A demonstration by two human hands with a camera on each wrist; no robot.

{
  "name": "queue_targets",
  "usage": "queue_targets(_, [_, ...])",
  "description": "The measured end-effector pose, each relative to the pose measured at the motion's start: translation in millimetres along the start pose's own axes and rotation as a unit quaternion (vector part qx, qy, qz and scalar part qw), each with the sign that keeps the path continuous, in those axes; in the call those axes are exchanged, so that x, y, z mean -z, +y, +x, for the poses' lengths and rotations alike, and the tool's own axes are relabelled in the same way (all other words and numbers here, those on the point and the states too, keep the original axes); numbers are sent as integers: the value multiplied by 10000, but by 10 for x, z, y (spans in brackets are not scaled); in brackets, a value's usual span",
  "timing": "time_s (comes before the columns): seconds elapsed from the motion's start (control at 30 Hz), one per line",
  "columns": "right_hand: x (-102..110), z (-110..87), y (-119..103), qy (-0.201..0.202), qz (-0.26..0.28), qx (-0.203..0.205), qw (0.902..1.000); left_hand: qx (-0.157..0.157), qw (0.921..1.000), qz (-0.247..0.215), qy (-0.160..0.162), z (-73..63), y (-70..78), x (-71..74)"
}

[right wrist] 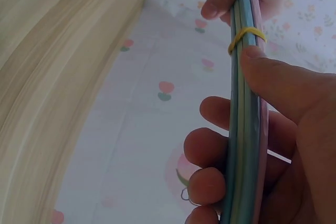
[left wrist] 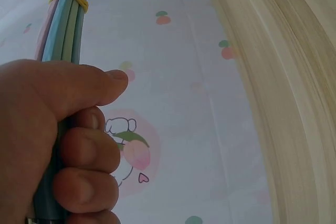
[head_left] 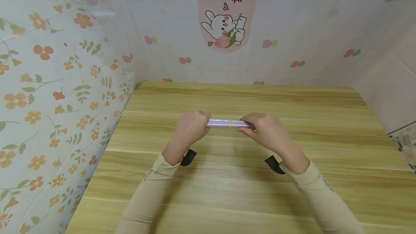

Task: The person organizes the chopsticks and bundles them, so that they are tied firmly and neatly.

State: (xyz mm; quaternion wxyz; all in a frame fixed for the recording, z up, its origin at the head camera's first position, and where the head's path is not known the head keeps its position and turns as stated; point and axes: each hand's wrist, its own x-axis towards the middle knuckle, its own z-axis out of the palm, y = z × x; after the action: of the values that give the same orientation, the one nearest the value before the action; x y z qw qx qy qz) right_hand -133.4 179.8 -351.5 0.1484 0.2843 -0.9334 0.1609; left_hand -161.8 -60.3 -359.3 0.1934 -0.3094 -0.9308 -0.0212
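A bundle of slim pastel sticks [head_left: 221,123], pink, blue and green, is held level above the wooden table between both hands. A yellow rubber band [head_left: 229,123] is wound round its middle; the kind of stick cannot be told. My left hand [head_left: 192,127] grips one end, with thumb and fingers wrapped round the sticks [left wrist: 62,30] in the left wrist view. On the other end my right hand [head_left: 268,131] holds on, its thumb [right wrist: 257,59] laid along the sticks just by the band and its fingers curled behind. The covered ends are hidden in the hands.
Below the hands lies the wood-grain table [head_left: 224,190]. A white printed cloth [head_left: 282,17] with a cartoon rabbit hangs behind it, and a flowered cloth [head_left: 58,82] hangs along the left. Black curved pieces [head_left: 274,164] stick out at both wrists.
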Motion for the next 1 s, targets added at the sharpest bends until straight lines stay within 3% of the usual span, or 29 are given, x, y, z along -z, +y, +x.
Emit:
queue_targets(0.33, [36, -80, 100, -157, 112, -88, 9998, -9, 9989, -357, 290, -63, -39, -43])
queue_targets(0.63, [33, -134, 159, -379, 75, -198, 9991, -73, 9958, -899, -137, -114, -128, -94])
queue_targets(1.0, [5, -201, 241, -551, 247, -202, 9980, 77, 9817, -1713, -834, -161, -197, -108])
